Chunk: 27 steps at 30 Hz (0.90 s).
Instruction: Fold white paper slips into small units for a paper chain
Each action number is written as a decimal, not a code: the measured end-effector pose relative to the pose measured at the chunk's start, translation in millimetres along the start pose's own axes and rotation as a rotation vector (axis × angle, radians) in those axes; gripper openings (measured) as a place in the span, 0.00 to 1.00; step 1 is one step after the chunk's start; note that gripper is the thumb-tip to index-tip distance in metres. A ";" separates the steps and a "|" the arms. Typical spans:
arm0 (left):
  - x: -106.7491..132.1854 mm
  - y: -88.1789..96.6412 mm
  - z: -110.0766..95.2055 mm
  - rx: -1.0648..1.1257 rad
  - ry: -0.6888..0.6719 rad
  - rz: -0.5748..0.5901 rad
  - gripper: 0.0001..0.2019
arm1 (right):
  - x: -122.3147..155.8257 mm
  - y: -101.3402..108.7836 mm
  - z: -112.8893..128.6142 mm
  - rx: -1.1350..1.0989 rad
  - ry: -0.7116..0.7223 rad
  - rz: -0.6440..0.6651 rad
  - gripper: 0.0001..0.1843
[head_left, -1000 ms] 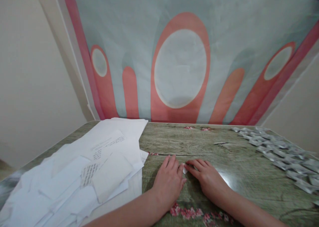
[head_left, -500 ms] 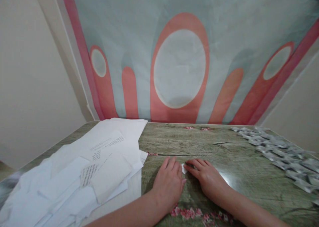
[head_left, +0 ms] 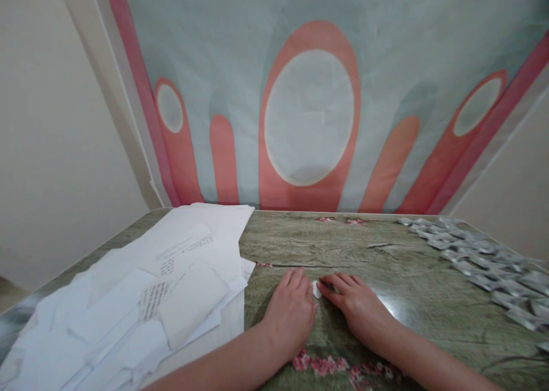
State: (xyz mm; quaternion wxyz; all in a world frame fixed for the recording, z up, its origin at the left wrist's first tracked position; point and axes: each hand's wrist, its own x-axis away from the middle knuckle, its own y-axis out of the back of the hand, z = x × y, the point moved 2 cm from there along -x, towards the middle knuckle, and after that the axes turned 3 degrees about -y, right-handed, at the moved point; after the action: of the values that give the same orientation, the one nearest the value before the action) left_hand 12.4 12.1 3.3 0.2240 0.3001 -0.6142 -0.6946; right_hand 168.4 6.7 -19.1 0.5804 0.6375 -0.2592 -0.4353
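the left hand and right hand, both flat with fingers extended, are pressing a small white paper piece onto the table, while small grey pieces are lying seemingly finished at right and a sheet pile is lying apparently unprocessed at left

The head camera looks forward and down, close over left hand and right hand, toward the wall cloth.

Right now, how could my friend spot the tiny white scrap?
On the green wood-patterned table, look between the white paper pile and the silver packets. The left hand and right hand lie flat there; the scrap peeks out between their fingertips, far smaller than any sheet.
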 end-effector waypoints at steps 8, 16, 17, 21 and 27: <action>-0.5 1.0 6.8 0.166 -0.004 -0.096 0.11 | 2.7 -4.1 -3.4 -0.007 0.021 -0.007 0.22; -2.3 -6.2 22.7 0.453 0.054 -0.174 0.08 | 5.7 -6.1 -7.3 -0.066 0.028 -0.024 0.24; -2.4 -7.1 23.5 0.483 0.067 -0.175 0.08 | 5.8 -6.0 -7.9 -0.082 0.023 -0.026 0.25; -3.1 -10.3 26.4 0.567 0.127 -0.191 0.07 | 6.1 -5.0 -8.9 -0.132 0.001 -0.018 0.26; -3.6 -13.8 28.7 0.592 0.185 -0.234 0.07 | 5.2 -3.3 -8.7 -0.173 -0.016 -0.019 0.25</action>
State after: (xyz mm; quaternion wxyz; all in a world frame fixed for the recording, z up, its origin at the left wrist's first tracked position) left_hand -4.0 37.1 -8.0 0.1009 0.4826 -0.7277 -0.4768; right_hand 177.8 7.5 -24.1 0.6270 0.5841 -0.2190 -0.4666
